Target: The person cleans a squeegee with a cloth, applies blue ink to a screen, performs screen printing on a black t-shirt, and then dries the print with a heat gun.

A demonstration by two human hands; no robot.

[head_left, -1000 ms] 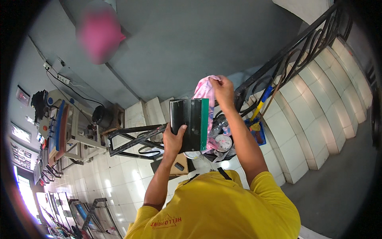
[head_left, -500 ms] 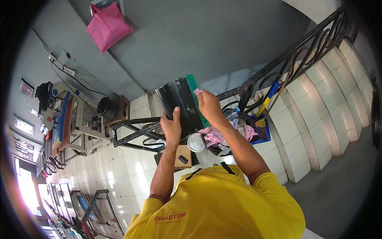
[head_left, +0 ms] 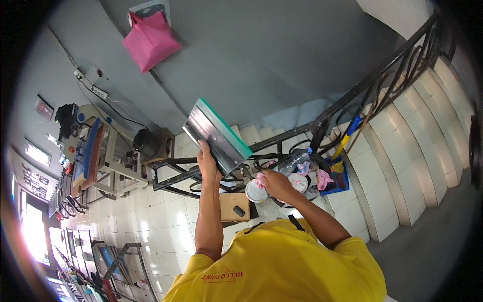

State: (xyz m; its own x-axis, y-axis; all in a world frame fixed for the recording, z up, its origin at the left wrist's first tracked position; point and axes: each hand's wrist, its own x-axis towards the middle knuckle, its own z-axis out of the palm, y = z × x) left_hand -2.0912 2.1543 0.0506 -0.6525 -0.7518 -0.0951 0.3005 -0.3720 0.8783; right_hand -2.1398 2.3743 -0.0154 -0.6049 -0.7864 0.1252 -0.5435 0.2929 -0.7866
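My left hand (head_left: 207, 163) grips the lower end of a squeegee (head_left: 215, 137), with a wide dark metallic holder and a green blade along its far right edge. The squeegee is held up at a slant over the black railing, its broad face shiny. Lower and to the right, my right hand (head_left: 276, 185) is closed on a bunched pink rag (head_left: 260, 180), apart from the squeegee. Right below that rag is a white round tub (head_left: 256, 193). Beside my right hand, a dark container holds clear plastic (head_left: 293, 162) and another pink rag (head_left: 323, 179).
A black metal railing (head_left: 173, 187) runs in front of me and up beside the tiled stairs (head_left: 375, 166). A cardboard box (head_left: 231, 209) carries a small black object (head_left: 238, 211). At right, a blue tray (head_left: 339, 182) holds a yellow-and-blue-handled brush (head_left: 347, 136). A machine table (head_left: 113, 163) stands left.
My right hand has moved from the squeegee's green edge down to the tub and dark container, the rag still in it. The squeegee has tilted further left in my left hand.
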